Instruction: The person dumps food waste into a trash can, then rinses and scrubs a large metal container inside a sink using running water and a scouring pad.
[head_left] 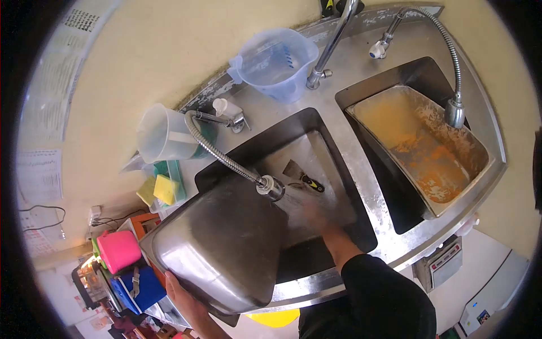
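Note:
A deep metal pan (214,237) is tilted over the left edge of the left sink (370,231), its outer side toward me. My left hand (183,299) grips its rim at the lower left, with some fingers hidden. Water sprays from the flexible tap head (271,188) into the sink. My right hand (317,216) is in the spray, its fingers smeared by motion and water. Just above it in the sink lies a scraper (303,176) with a black and yellow handle.
In the right sink stands a second metal pan (435,164) with orange residue, under another flexible tap (454,113). Behind are a bluish jug (276,65) and a clear jug (164,135). Yellow sponges (165,189) sit at left. A tall spout (333,51) rises between the sinks.

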A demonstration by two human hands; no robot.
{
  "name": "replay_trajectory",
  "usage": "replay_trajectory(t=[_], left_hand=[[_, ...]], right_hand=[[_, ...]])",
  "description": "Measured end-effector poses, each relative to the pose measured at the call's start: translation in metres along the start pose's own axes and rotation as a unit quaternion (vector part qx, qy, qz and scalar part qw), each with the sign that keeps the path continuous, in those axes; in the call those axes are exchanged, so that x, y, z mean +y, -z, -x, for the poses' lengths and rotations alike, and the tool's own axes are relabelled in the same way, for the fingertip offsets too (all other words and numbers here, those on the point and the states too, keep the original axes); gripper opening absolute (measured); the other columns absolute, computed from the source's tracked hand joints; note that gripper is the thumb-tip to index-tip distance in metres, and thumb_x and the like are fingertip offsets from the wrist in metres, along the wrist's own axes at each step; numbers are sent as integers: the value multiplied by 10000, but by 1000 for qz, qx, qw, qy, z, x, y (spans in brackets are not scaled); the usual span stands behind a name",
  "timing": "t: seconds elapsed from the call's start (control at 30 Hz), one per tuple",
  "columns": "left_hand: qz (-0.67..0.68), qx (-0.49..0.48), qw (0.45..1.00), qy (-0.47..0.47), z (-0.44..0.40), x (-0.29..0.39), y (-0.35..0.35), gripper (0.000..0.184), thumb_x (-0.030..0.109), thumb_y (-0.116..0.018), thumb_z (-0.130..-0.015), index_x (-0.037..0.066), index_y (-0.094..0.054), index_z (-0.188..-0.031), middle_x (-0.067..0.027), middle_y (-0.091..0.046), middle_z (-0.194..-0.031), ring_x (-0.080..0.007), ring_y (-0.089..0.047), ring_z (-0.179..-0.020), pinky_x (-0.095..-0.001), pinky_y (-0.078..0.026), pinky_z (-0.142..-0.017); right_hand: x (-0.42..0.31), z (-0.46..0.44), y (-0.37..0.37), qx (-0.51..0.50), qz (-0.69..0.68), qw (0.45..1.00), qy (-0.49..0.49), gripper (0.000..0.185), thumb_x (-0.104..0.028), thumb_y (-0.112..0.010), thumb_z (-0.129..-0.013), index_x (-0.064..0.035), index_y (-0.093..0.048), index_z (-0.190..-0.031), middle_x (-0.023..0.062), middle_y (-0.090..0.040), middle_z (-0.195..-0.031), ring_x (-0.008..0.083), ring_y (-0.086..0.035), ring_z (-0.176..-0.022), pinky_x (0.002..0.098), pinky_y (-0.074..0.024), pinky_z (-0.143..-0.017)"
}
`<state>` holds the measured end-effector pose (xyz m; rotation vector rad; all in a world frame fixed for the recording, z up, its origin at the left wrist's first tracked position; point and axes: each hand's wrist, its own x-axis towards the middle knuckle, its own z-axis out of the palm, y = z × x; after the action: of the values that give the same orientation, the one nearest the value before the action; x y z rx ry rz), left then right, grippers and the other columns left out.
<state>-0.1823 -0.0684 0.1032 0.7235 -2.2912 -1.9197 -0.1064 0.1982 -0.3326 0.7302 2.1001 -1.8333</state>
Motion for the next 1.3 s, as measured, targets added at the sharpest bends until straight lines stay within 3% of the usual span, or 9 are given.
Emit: replay_trajectory(t=[0.23, 0.33, 0.37, 0.53, 0.7, 0.87, 1.07, 1.2, 1.3], left_hand=[[-47, -34, 998, -5, 5, 0, 4, 362, 348, -523, -1061, 20, -634, -1165, -50, -685, -1095, -152, -625, -993, -315, -487, -889], [-14, -1, 1000, 17, 19, -9, -7, 381, 356, -499, -1069, 23, -595, -1225, -54, -669, -1133, -160, -620, -1023, -323, -482, -919], [-17, -3, 1000, 15, 21, -20, -2, 490, 403, -497, -1057, -6, -549, -1322, -115, -628, -1243, -239, -596, -1120, -384, -468, -975], [94, 13, 992, 85, 49, -36, -14, 617, 462, -475, -1048, 7, -400, -1458, -157, -494, -1428, -327, -501, -1291, -461, -387, -1099], [264, 44, 944, 192, 80, -91, -21, 625, 485, -387, -1063, 42, -360, -1503, -159, -406, -1522, -352, -407, -1383, -492, -320, -1158], [319, 48, 922, 217, 121, -129, -36, 648, 518, -326, -1068, 57, -335, -1523, -154, -367, -1555, -346, -360, -1421, -492, -291, -1176], [330, 67, 910, 240, 151, -147, -41, 701, 580, -312, -1053, 83, -298, -1547, -142, -330, -1584, -336, -325, -1449, -499, -259, -1196], [373, 68, 877, 294, 170, -176, -33, 678, 565, -307, -1060, 82, -313, -1537, -115, -319, -1592, -310, -318, -1451, -449, -236, -1207], [391, 29, 859, 330, 189, -175, -38, 679, 571, -280, -1061, 91, -316, -1539, -107, -343, -1587, -305, -325, -1451, -477, -244, -1197]], right_hand=[[-2, -1, 11, 18, 8, 998, -68, 463, -381, -524, -1003, -62, -606, -1330, 181, -632, -1297, 316, -588, -1211, 453, -424, -1065], [6, -11, 7, 82, -19, 995, -62, 402, -367, -536, -1010, -45, -651, -1223, 152, -669, -1170, 283, -622, -1120, 417, -462, -990], [11, -17, 9, 108, -27, 992, -54, 385, -360, -541, -1012, -38, -668, -1181, 140, -683, -1121, 271, -635, -1085, 402, -477, -960], [-71, -8, 78, 190, -122, 970, -94, 351, -321, -559, -1030, -4, -697, -1089, 72, -683, -959, 160, -626, -935, 294, -486, -831], [-257, 29, 150, 143, -117, 946, 266, 337, -328, -542, -1044, -52, -704, -1150, 20, -630, -973, 116, -585, -855, 281, -464, -816], [-350, 47, 145, -71, 143, 935, 318, 341, -372, -688, -929, -42, -735, -1002, 136, -607, -928, 312, -633, -902, 415, -496, -800], [-353, 46, 66, -78, 125, 932, 331, 318, -375, -730, -885, -57, -733, -880, 158, -593, -912, 353, -624, -904, 434, -493, -821], [-342, 25, 32, -28, 136, 918, 370, 212, -293, -742, -882, -90, -758, -941, 134, -600, -900, 316, -634, -875, 402, -508, -802], [-326, 7, 47, -19, 186, 918, 349, 273, -356, -753, -865, -94, -762, -941, 156, -589, -919, 348, -624, -874, 432, -500, -800]])
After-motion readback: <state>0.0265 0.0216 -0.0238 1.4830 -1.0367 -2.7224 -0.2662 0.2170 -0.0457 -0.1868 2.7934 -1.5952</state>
